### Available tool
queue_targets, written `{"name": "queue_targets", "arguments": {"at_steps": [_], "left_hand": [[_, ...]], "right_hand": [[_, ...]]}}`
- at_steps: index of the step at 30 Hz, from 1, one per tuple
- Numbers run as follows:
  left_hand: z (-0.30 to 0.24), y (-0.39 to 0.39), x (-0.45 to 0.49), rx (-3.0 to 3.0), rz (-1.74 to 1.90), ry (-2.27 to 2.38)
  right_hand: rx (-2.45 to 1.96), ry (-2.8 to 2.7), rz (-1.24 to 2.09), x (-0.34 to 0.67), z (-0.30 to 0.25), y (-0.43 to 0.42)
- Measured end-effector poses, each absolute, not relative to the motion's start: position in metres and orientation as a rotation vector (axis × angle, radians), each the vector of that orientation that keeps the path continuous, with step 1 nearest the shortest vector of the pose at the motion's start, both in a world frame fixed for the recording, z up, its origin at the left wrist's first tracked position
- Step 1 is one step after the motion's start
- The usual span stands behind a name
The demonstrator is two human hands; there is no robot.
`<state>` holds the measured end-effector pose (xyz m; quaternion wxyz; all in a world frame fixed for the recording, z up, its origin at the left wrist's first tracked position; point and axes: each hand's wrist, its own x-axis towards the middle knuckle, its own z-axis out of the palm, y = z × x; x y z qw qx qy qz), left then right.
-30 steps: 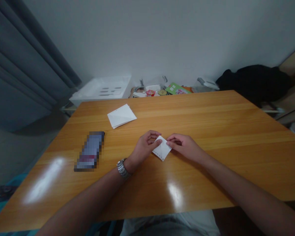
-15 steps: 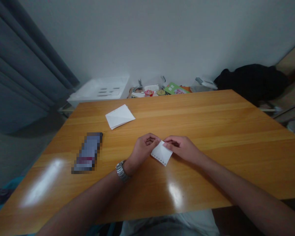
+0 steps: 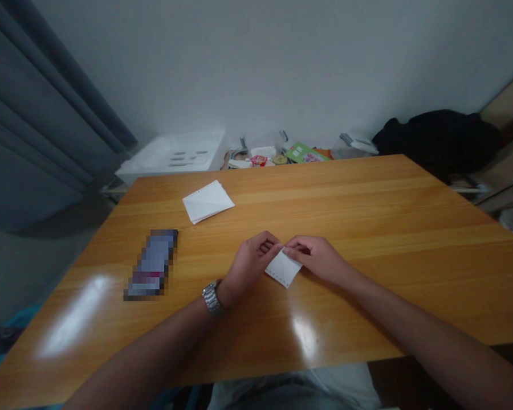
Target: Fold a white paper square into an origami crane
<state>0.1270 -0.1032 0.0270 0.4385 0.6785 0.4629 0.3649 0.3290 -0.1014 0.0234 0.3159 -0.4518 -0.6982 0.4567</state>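
Observation:
A small folded sheet of white paper (image 3: pixel 283 269), with a row of punched holes along its lower left edge, is between my hands just above or on the table. My left hand (image 3: pixel 255 257), with a metal-banded watch on the wrist, pinches its top corner between thumb and fingers. From the other side my right hand (image 3: pixel 314 253) grips the same paper near that corner, fingers curled. The two thumbs almost meet there, and the fingers behind the paper are partly hidden.
A stack of white paper sheets (image 3: pixel 208 202) lies at the back left of the wooden table (image 3: pixel 346 199). A pixelated phone-like device (image 3: pixel 153 265) rests on the left. Behind the table are a white tray (image 3: pixel 175 151), a green booklet (image 3: pixel 303 152) and a black cloth heap (image 3: pixel 438 139).
My left hand has shifted slightly right, its thumb closer to the right thumb at the paper's top corner. The paper has turned slightly; my right hand is nearly still.

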Motion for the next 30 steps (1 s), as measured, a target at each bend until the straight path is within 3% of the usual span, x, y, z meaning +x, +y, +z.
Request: {"name": "queue_targets", "arguments": {"at_steps": [30], "left_hand": [[0.0329, -0.0988, 0.1258, 1.707, 0.982, 1.230]], "right_hand": [[-1.194, -1.974, 1.112, 0.3371, 0.0285, -0.0996]]}}
